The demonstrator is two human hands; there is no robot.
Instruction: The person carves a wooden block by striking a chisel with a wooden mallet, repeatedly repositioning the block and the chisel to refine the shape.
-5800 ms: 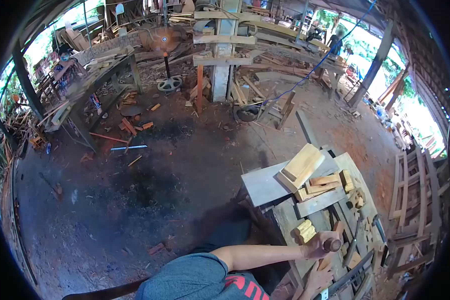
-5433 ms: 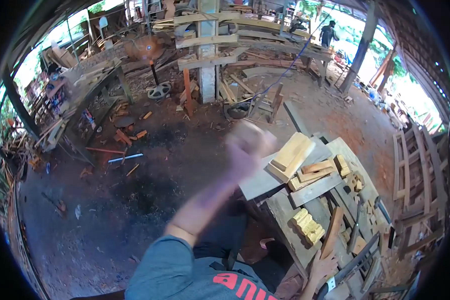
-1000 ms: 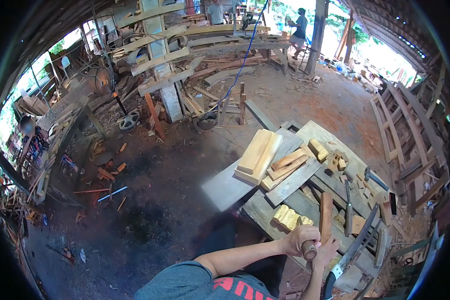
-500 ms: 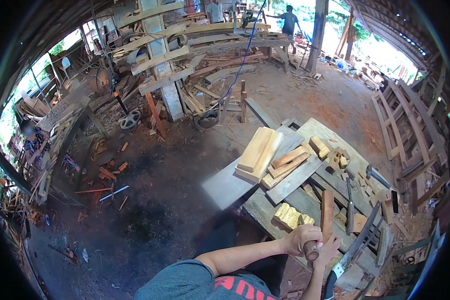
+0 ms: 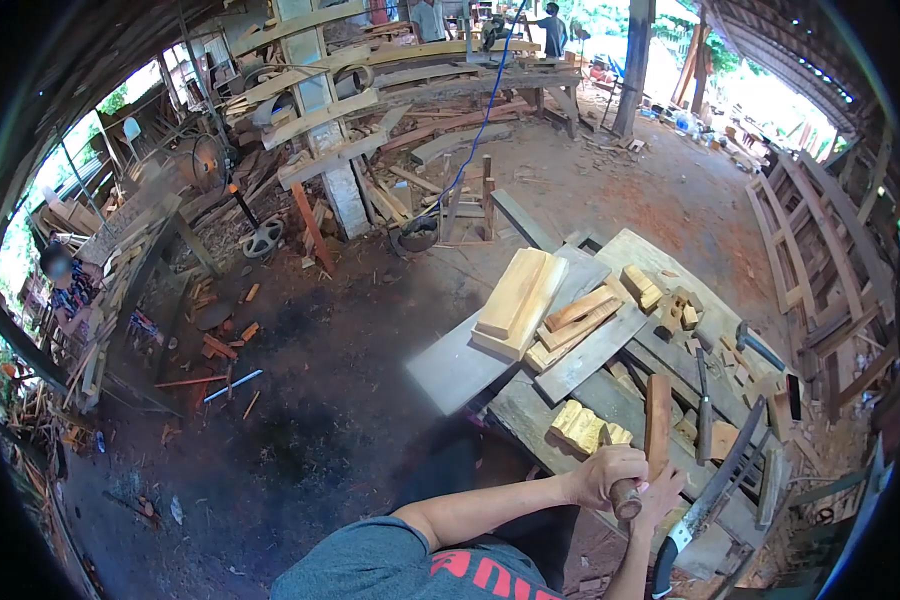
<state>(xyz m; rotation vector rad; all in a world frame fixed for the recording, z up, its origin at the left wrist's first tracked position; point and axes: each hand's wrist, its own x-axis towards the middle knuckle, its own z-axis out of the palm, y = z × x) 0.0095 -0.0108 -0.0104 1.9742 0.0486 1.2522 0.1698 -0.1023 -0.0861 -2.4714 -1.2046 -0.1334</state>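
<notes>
My left hand [image 5: 612, 474] is closed round a chisel [image 5: 626, 498]; the round end of its wooden handle sticks out toward me. A bit of its narrow blade shows beyond the fist, close to a yellow carved wood block [image 5: 577, 428]. Right beside it, my right hand [image 5: 662, 492] is closed at the lower end of a thick brown wooden bar [image 5: 658, 415], which points away from me. Part of the grip is hidden behind the left hand. Both hands are over the near edge of a plank-topped workbench [image 5: 520, 420].
A handsaw [image 5: 715, 500] lies right of my hands, near a long-handled tool [image 5: 704, 405] and a hammer [image 5: 760, 348]. Stacked pale boards [image 5: 520, 300] and small blocks [image 5: 642, 287] sit farther back. One person [image 5: 70, 285] is at far left; another [image 5: 552, 32] stands in the background.
My hands stay almost in the same place, with the same hold on the chisel and the bar. The view shifts slightly. The person in the background has moved left.
</notes>
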